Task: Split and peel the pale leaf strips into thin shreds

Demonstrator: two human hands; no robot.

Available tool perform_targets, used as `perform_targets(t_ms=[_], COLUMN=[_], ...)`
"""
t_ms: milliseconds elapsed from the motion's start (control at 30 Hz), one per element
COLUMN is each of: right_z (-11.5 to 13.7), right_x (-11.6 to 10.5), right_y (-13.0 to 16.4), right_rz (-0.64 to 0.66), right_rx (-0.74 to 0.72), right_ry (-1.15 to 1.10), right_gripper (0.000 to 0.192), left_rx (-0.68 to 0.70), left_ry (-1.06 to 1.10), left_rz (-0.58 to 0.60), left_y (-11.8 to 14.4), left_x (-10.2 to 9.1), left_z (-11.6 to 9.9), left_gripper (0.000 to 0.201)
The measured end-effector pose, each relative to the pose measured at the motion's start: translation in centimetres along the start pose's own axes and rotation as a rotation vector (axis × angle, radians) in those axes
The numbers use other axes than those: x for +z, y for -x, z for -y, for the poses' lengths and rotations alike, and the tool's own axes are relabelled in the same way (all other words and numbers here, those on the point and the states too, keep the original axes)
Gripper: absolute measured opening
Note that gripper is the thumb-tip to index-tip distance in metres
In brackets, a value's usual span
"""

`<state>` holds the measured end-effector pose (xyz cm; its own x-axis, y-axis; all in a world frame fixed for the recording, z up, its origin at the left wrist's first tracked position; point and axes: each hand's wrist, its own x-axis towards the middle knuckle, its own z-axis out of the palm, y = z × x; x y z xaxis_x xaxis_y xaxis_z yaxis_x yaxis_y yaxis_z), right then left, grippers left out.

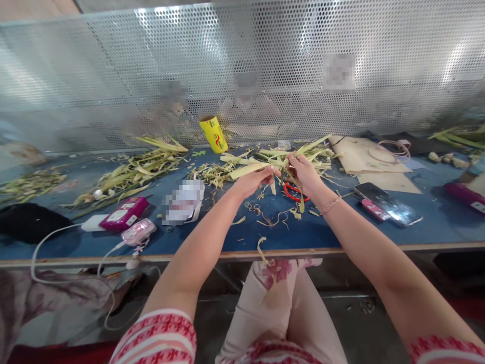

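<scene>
Fingers of the right hand (303,174) are pinching a green stalk (293,179) above the blue tabletop (212,230). From that grip, the stalk is slanting down beneath the palm, its leafy lower end hanging toward the wearer. Fingers of the left hand (257,180) are curling just beside the stalk, thumb and index fingertips drawing close together; whether they are pinching it cannot be told at this size. A pale strip (273,187) is hanging just below the left fingertips.

Red scissor-like handles (296,193) are lying under the right hand, partly hidden by the stalk. Behind both hands, a heap of pale green stalks and leaves (314,150) is spreading across the tabletop. Curled peelings (267,220) are lying nearer the wearer. Left of the heap, a yellow tube (213,134) is leaning close to the perforated metal screen (265,60).
</scene>
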<state>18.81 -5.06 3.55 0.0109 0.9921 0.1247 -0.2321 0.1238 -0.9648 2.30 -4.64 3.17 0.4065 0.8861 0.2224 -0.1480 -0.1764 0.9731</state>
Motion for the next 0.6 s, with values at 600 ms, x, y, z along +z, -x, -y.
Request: perform_targets(t_ms=[600], right_z=[4.4], right_x=[-1.5], right_y=[2.4], right_rz=[-0.038], right_rx=[-0.453], right_ry=[0.803], right_gripper=[0.051], left_rx=[-0.040], left_ry=[0.218], left_rz=[-0.176], left_y=[-1.2], left_x=[-0.5], left_z=[1.6], left_gripper=[0.025])
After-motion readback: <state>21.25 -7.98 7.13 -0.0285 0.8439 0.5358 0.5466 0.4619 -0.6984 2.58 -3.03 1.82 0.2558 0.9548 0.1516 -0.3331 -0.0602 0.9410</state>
